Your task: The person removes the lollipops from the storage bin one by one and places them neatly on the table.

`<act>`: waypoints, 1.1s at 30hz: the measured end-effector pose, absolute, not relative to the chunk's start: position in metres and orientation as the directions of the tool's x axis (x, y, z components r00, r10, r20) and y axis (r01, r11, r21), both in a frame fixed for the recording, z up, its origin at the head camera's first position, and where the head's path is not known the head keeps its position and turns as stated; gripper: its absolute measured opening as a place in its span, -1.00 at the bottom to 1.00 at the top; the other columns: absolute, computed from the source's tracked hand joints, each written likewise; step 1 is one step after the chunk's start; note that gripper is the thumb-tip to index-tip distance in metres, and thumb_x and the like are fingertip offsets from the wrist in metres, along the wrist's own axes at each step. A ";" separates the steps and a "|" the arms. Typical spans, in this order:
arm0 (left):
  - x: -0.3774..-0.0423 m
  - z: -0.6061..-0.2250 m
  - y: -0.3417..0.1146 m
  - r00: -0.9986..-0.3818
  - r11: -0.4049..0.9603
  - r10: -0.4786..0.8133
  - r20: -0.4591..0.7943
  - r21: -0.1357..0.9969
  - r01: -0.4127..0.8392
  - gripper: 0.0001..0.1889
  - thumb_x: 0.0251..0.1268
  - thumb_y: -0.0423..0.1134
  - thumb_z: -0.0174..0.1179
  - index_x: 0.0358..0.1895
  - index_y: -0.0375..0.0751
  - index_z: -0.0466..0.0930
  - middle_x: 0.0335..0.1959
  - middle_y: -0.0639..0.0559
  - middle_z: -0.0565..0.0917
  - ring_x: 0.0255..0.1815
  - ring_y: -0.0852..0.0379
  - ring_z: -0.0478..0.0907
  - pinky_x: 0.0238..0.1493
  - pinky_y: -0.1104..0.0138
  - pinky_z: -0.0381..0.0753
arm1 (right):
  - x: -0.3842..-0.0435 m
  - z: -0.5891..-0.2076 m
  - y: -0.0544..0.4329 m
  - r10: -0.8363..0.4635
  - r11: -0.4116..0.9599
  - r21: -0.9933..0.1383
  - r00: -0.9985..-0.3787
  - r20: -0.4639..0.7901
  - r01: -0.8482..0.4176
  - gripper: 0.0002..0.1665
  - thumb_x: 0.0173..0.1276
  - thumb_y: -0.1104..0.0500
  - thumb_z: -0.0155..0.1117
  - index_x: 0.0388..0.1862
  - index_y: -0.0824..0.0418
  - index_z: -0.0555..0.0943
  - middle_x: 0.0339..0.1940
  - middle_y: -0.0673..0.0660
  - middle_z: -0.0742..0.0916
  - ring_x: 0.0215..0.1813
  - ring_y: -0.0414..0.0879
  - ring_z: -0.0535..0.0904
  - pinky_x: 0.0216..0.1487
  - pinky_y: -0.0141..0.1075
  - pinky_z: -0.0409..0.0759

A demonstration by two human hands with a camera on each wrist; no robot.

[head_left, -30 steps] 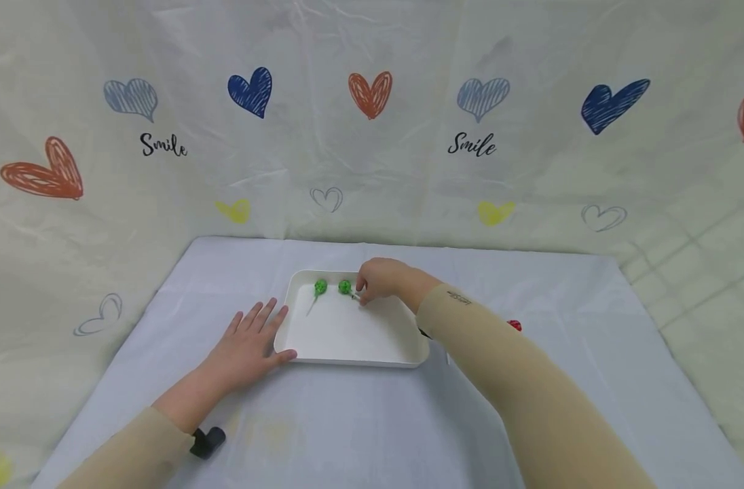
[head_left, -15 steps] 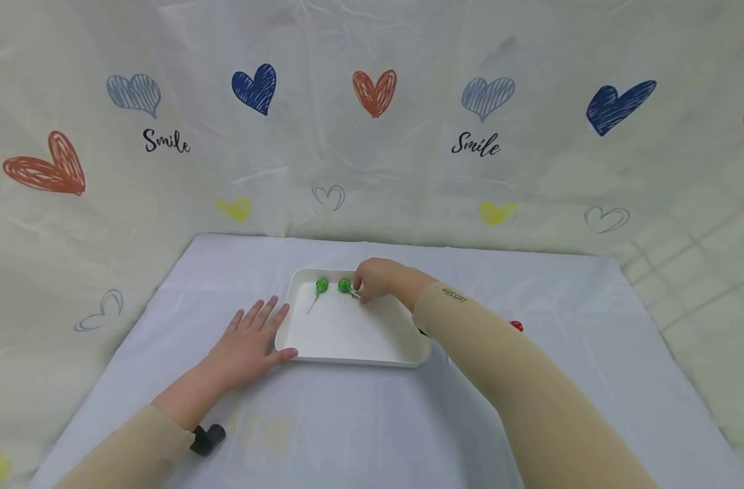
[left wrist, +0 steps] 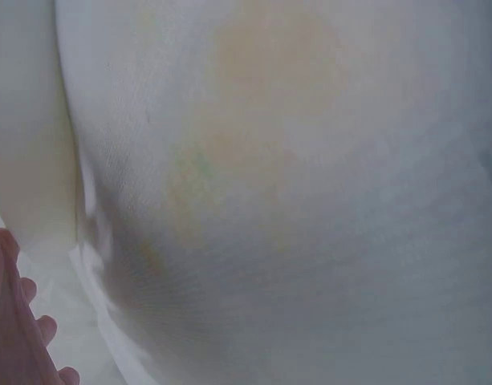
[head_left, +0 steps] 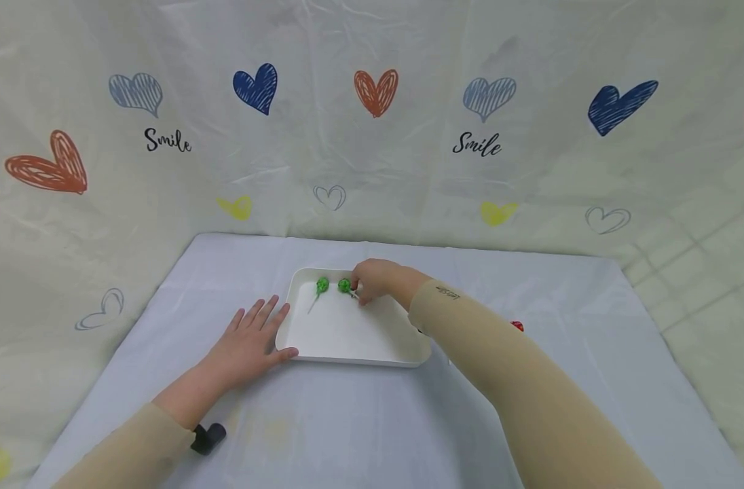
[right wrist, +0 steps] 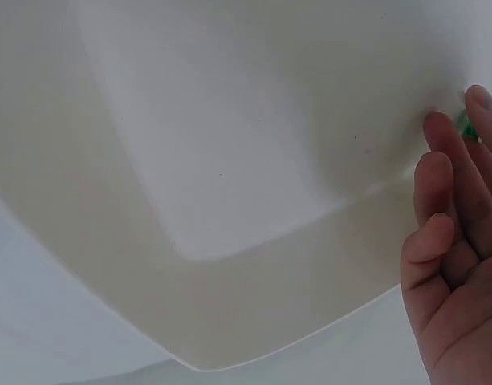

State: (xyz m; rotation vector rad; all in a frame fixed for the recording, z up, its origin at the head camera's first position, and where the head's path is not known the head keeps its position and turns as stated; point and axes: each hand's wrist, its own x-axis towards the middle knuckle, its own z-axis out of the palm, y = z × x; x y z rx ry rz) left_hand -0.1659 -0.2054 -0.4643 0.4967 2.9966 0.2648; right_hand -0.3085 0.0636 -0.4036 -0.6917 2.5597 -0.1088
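In the head view, a shallow white tray (head_left: pixel 347 339) lies on the table. Two green-wrapped lollipops lie along its far side. The left lollipop (head_left: pixel 322 285) has its stick slanting toward the near left. My right hand (head_left: pixel 381 280) reaches over the far right of the tray and pinches the stick of the other green lollipop (head_left: pixel 344 285). Only a bit of green wrapper (right wrist: pixel 468 126) shows between the fingers in the right wrist view. My left hand (head_left: pixel 244 350) lies with fingers spread at the tray's left side, thumb on the near left corner.
A red lollipop (head_left: pixel 517 326) lies on the table to the right, mostly hidden behind my right sleeve (head_left: pixel 500 367). The white tablecloth (head_left: pixel 360 428) has faint yellowish stains near the front. A curtain (head_left: pixel 372 156) printed with hearts hangs behind the table.
My right hand and forearm have shifted very slightly left, the fingers still at the same lollipop. The left hand, the tray and both green lollipops stay in place.
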 end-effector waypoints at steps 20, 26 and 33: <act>-0.161 -0.452 -0.202 -0.941 0.933 0.332 -0.069 0.171 0.317 0.01 0.27 0.40 0.10 0.60 -0.13 -0.02 0.61 -0.19 -0.05 0.60 -0.25 -0.15 0.49 -0.23 -0.16 | -0.315 -0.410 0.052 -0.466 0.878 -0.135 -0.754 -0.463 -0.460 -0.69 0.28 0.04 0.46 -0.04 0.06 0.66 -0.06 -0.03 0.65 -0.01 -0.10 0.49 0.16 -0.20 0.51; -0.162 -0.450 -0.201 -0.943 0.937 0.322 -0.084 0.170 0.304 0.01 0.27 0.39 0.10 0.60 -0.14 -0.02 0.61 -0.20 -0.06 0.59 -0.26 -0.16 0.49 -0.24 -0.18 | -0.316 -0.410 0.052 -0.467 0.875 -0.120 -0.754 -0.462 -0.469 -0.74 0.29 0.17 0.41 -0.04 0.05 0.64 -0.06 -0.02 0.65 -0.03 -0.10 0.50 0.09 -0.22 0.53; -0.162 -0.450 -0.201 -0.943 0.938 0.319 -0.088 0.174 0.301 0.01 0.27 0.38 0.11 0.60 -0.15 -0.03 0.61 -0.20 -0.06 0.59 -0.27 -0.16 0.49 -0.24 -0.19 | -0.316 -0.411 0.054 -0.482 0.860 -0.087 -0.744 -0.463 -0.502 -0.76 0.28 0.21 0.40 -0.09 0.04 0.64 -0.14 -0.03 0.65 -0.04 -0.10 0.50 0.09 -0.21 0.52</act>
